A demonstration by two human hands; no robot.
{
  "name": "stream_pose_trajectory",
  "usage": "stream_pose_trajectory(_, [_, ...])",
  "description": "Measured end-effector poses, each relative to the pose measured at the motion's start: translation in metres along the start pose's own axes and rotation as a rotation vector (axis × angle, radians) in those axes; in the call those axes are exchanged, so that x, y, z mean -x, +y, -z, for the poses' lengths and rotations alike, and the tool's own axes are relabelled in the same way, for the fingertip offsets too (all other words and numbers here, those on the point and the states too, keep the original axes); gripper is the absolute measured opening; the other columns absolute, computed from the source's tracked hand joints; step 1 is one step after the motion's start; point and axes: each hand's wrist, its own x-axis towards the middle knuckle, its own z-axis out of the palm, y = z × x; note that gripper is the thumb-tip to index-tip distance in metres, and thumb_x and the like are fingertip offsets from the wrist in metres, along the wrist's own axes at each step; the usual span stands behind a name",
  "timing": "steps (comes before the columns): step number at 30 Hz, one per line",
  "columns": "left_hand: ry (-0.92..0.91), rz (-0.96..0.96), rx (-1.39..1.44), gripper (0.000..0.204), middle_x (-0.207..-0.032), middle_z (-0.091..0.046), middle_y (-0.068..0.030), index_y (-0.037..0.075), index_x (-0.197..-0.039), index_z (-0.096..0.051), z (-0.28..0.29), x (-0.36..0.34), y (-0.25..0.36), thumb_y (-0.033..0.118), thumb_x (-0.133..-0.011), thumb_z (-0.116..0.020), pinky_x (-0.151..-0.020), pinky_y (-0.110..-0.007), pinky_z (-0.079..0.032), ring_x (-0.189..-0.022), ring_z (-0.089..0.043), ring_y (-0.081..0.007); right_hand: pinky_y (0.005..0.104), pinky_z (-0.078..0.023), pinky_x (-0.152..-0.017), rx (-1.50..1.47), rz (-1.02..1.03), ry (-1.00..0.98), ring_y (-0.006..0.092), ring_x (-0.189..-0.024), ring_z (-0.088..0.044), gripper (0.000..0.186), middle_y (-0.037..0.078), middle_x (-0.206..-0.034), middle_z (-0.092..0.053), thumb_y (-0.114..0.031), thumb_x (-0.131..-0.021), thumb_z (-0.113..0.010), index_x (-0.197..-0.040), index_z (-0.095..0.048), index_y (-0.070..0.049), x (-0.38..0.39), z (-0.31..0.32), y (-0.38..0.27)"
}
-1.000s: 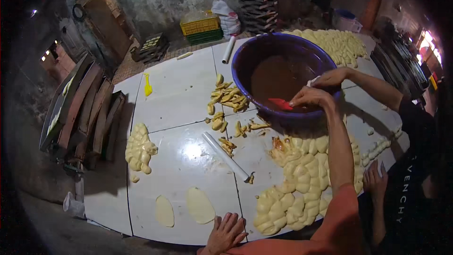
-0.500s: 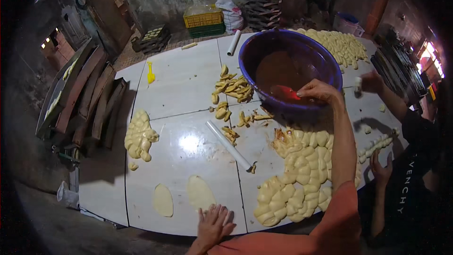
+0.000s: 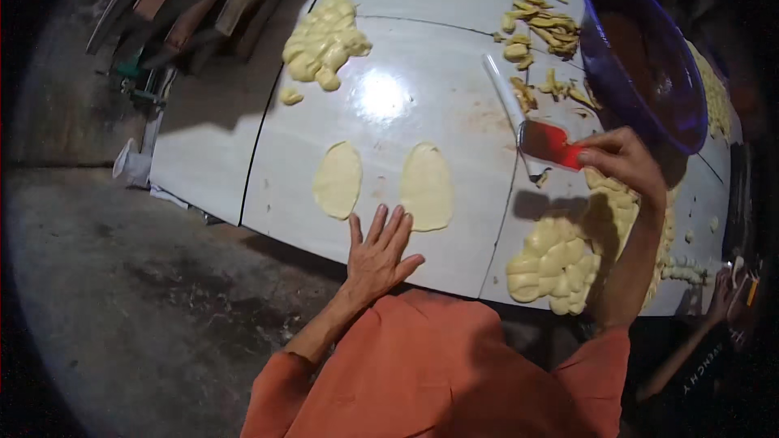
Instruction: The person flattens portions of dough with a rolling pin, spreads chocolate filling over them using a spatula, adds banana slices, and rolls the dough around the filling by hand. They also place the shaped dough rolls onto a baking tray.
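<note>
My right hand [image 3: 623, 161] grips a red scraper [image 3: 558, 144] with dark brown paste on its blade, held over the table beside a white rolling rod [image 3: 505, 91]. Two flat oval sheets of dough lie side by side: a left sheet [image 3: 337, 181] and a right sheet [image 3: 427, 186]. My left hand [image 3: 380, 253] is open, fingers spread, at the table's near edge; its fingertips reach the lower ends of both sheets. To the right stands a purple tub [image 3: 604, 73] containing brown paste [image 3: 637, 40].
Dough pieces [image 3: 556, 264] cluster below my right hand; another dough cluster [image 3: 324, 40] lies farther left. Yellowish strips [image 3: 552, 28] sit beside the tub. Dark trays [image 3: 215, 0] lean at the upper left. A co-worker's hand [image 3: 720, 298] is at the far right.
The view has tilted down and shifted left. My right hand has brought the scraper out of the tub, leftward and nearer, with paste on it. My left hand lies between the sheets' lower ends.
</note>
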Motion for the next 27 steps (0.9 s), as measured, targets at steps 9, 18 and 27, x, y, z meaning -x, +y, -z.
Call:
stream_pose_trajectory(9, [0.106,-0.001,0.035,0.072,-0.157,-0.043,-0.0184,0.013,-0.148,-0.052,-0.008,0.012,-0.008,0.059,-0.093,-0.062,-0.113,-0.077,-0.016,-0.147,-0.037,-0.0411,0.0388,-0.055,-0.065,0.696,0.317,0.133,0.0281,-0.069,-0.069,0.021,0.009,-0.077,-0.07,-0.028,-0.09,-0.072,-0.106,-0.077,-0.014,-0.004,-0.177,-0.058])
stream_pose_trajectory(18, [0.134,-0.04,0.073,0.069,-0.153,-0.047,-0.02,0.012,-0.146,-0.053,-0.009,0.01,-0.011,0.052,-0.091,-0.067,-0.112,-0.077,-0.02,-0.145,-0.039,-0.0418,0.0397,-0.051,-0.055,0.877,0.353,0.354,0.0247,-0.061,-0.063,0.016,0.005,-0.068,-0.057,-0.024,-0.09,-0.072,-0.103,-0.072,-0.016,0.016,-0.203,-0.044])
stream_pose_trajectory(27, [0.127,-0.044,0.084,0.067,-0.153,-0.046,-0.0204,0.01,-0.144,-0.055,-0.005,0.006,-0.01,0.051,-0.092,-0.067,-0.11,-0.077,-0.024,-0.144,-0.039,-0.0429,0.0426,-0.051,-0.057,0.771,0.263,0.467,0.0283,-0.064,-0.066,0.014,0.008,-0.07,-0.061,-0.023,-0.092,-0.071,-0.102,-0.072,-0.013,0.003,-0.216,-0.047])
